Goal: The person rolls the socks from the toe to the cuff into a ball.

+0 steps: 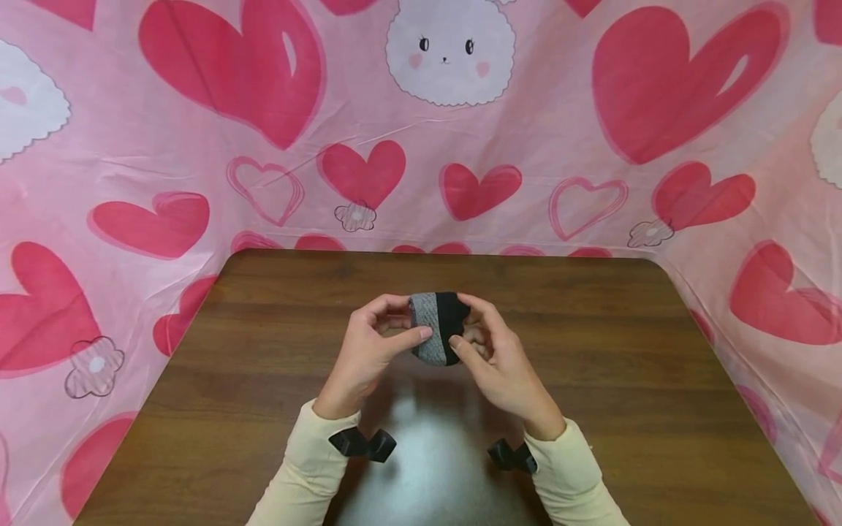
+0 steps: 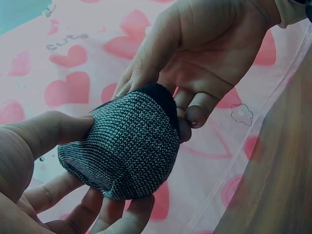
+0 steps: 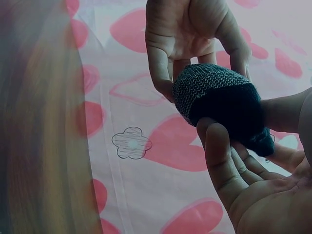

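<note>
Both hands hold a balled-up sock (image 1: 426,315) above the middle of the table, one half grey knit and the other plain black. My left hand (image 1: 364,349) grips the grey half, thumb across its near face and fingers behind and under it. On the black half, my right hand (image 1: 505,359) pinches with its thumb in front and fingers at the far side. The left wrist view shows the speckled knit (image 2: 134,144) as a rounded pouch with a dark band at its top. In the right wrist view the black part (image 3: 226,109) ends in a small drooping flap.
A brown wooden table (image 1: 263,380) with rounded far corners lies under the hands. Pink cloth (image 1: 421,175) printed with hearts hangs behind it and along both sides. A bright glare falls on the tabletop between the forearms. Small black mounts sit at both wrists.
</note>
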Available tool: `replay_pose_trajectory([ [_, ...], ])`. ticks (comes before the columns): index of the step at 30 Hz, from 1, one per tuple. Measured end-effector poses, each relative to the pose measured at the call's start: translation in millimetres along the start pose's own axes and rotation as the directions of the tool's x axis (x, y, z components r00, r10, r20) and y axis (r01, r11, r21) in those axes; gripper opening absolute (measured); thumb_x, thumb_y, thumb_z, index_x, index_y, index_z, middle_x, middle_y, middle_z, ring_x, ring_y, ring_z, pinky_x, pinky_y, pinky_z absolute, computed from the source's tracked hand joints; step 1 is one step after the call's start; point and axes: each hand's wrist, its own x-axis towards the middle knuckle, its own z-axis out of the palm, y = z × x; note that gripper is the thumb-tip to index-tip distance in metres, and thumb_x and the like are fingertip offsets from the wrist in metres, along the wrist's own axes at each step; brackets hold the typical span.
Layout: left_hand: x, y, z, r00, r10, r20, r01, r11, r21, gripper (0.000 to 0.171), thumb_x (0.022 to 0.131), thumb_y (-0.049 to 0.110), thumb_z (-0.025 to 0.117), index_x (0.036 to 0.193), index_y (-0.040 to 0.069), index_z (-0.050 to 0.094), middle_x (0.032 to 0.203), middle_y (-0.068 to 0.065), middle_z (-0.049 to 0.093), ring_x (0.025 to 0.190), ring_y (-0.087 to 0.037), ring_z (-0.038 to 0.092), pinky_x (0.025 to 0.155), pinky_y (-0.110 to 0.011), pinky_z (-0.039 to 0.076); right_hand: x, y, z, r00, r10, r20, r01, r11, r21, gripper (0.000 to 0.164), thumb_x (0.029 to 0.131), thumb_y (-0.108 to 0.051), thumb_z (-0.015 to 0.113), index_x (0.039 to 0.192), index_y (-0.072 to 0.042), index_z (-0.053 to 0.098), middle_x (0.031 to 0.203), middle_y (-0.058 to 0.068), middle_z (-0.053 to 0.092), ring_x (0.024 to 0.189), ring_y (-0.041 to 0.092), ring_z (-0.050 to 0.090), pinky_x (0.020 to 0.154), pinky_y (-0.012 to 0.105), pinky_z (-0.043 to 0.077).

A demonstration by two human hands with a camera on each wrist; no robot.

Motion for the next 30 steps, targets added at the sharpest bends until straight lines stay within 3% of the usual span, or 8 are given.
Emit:
replay_pose_trajectory([
  [6,1.7,-2.5,-0.4,1.0,0.01,-0.004,-0.01,1.0,0.02,0.039,0.078,-0.006,0.081,0.114,-0.004,0.067,0.102,-0.015,0.066,0.09,-0.029,0.064,0.069,-0.029,0.055,-0.9,24.6,1.0,0.999,0.039,-0.004,-0.039,0.999,-0.028,0.061,0.092,0.008,0.065,0.146,-0.007,0.042,0.1,0.012,0.051,0.071,0.019,0.053,0.056,0.025,0.04],
  [10,1.4,-3.1,-0.7,1.0,-0.003,0.0,0.003,0.999,0.032,0.039,0.078,-0.006,0.081,0.114,-0.002,0.067,0.103,-0.015,0.065,0.089,-0.029,0.063,0.068,-0.029,0.054,-1.8,35.9,1.3,0.999,0.036,0.002,-0.036,0.999,-0.026,0.062,0.092,0.007,0.066,0.147,-0.008,0.041,0.101,0.012,0.051,0.071,0.02,0.054,0.056,0.026,0.041],
  [21,1.2,-3.2,-1.7,1.0,0.002,-0.006,-0.001,0.999,0.048,0.039,0.077,-0.006,0.081,0.113,-0.002,0.066,0.103,-0.014,0.064,0.087,-0.028,0.064,0.067,-0.029,0.054,-0.5,37.0,0.2,0.999,0.018,0.043,-0.018,1.0,-0.014,0.06,0.095,-0.002,0.067,0.148,-0.017,0.041,0.102,0.008,0.054,0.074,0.02,0.059,0.057,0.028,0.046],
  [30,0.7,-4.8,-3.6,1.0,0.009,-0.012,-0.008,0.998,0.061,0.039,0.077,-0.006,0.082,0.112,-0.002,0.066,0.102,-0.014,0.065,0.086,-0.028,0.064,0.068,-0.029,0.054,0.5,39.0,3.8,0.999,0.01,0.051,-0.009,1.0,-0.007,0.058,0.096,-0.001,0.065,0.147,-0.014,0.041,0.104,0.009,0.056,0.076,0.02,0.062,0.058,0.029,0.05],
])
